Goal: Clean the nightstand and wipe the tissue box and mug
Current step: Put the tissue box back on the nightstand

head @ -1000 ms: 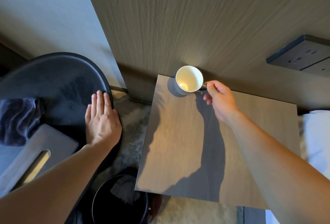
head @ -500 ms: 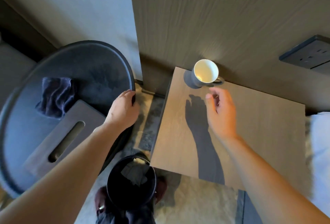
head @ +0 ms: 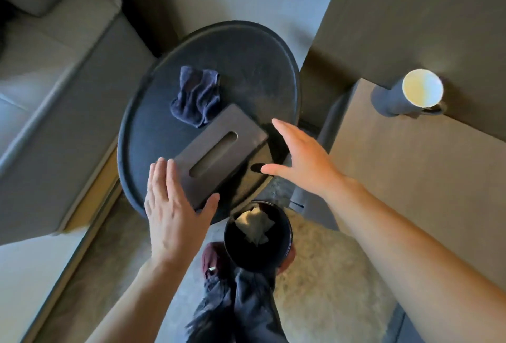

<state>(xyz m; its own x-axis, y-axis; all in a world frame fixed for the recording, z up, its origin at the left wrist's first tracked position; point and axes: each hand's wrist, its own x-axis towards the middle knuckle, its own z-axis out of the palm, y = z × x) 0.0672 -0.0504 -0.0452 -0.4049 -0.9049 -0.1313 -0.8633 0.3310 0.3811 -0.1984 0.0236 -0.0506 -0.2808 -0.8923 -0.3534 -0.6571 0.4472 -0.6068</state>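
Left hand [head: 175, 205] flat, fingers together, thumb out, at near end of box [head: 221, 151]; contact unclear. Cloth [head: 195, 96] beside box on round table [head: 246, 49]. Right hand [head: 304, 159] spread, hovering right of box. Mug [head: 421, 90] upright at far left corner of nightstand [head: 410, 178].

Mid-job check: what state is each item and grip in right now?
Tissue box: flat on round table, slot up.
Cloth: crumpled beside it, unheld.
Mug: upright on nightstand, looks empty.
Bin: open, crumpled paper inside.
Left grip: open at box's near end.
Right grip: open, fingers spread, beside box.
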